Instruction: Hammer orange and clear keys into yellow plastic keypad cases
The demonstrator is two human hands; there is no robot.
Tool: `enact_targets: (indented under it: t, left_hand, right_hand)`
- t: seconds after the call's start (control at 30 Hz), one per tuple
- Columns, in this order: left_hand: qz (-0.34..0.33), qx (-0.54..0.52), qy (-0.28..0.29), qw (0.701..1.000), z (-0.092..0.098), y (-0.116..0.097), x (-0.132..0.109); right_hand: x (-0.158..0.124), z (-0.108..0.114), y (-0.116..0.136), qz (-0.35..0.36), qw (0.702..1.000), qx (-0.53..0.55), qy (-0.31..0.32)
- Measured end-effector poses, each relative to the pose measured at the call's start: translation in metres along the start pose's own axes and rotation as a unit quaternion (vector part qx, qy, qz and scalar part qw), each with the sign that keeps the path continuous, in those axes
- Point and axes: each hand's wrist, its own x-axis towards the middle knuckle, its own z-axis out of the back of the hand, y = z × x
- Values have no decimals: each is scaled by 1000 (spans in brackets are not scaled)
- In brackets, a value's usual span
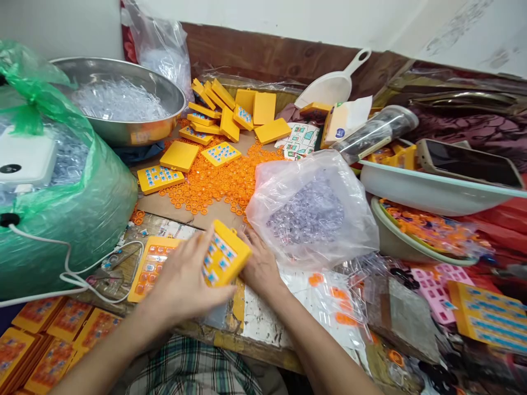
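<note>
My left hand (183, 282) holds a yellow block (230, 255) tilted up at the front of the table, thumb at its lower edge. Small blue and white pieces sit in rows on the block's side. My right hand (259, 263) is just right of and partly behind the block; its fingertips are hidden, so any grip is unclear. Left of the block lies a yellow tray (153, 263) with orange pieces in its slots, partly covered by my left hand. Beyond my hands spreads a pile of small orange rings (218, 178), with yellow blocks on and behind it.
A plastic bag of clear pieces (313, 211) lies beyond my right hand. At left stand a green bag (74, 219) and a metal bowl (135, 129); a white cable (68, 269) crosses the table. Basins (436, 189) and a phone (469, 162) are at right. Filled trays (49, 351) are stacked lower left.
</note>
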Motion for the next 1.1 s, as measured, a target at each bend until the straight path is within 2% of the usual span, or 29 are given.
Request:
enact_targets:
  t: [0.07, 0.17, 0.27, 0.4, 0.6, 0.77, 0.87, 0.97, 1.03, 1.1]
  left_hand:
    - [41, 31, 51, 997, -23, -17, -19]
    - [82, 90, 70, 990, -45, -35, -34]
    - [88, 121, 64, 987, -47, -43, -36]
    - [97, 145, 75, 982, -45, -42, -33]
    - [120, 188, 84, 971, -62, -43, -23]
    - [139, 154, 75, 975, -71, -49, -10]
    - [145, 125, 68, 979, -67, -47, -9]
    - [135, 121, 68, 981, -49, -35, -1]
    - [122, 136, 57, 982, -28, -22, 16]
    - [99, 160, 35, 981, -2, -5, 41]
  right_hand:
    - [0, 2, -6, 2, 1000, -8, -2]
    - [4, 0, -10, 0, 1000, -13, -10]
    - [5, -2, -10, -5, 1000, -10, -18]
    - [5, 6, -17, 8, 1000, 3, -14]
    - [4, 25, -37, 43, 999, 24, 12]
    - [-9, 32, -27, 29, 999, 41, -7]
    - [-41, 36, -11, -3, 997, 55, -57]
    - [-85, 38, 2, -142, 976, 27, -162]
    - [-111, 36, 6, -211, 965, -3, -154]
    - [-130, 34, 8, -237, 965, -3, -113]
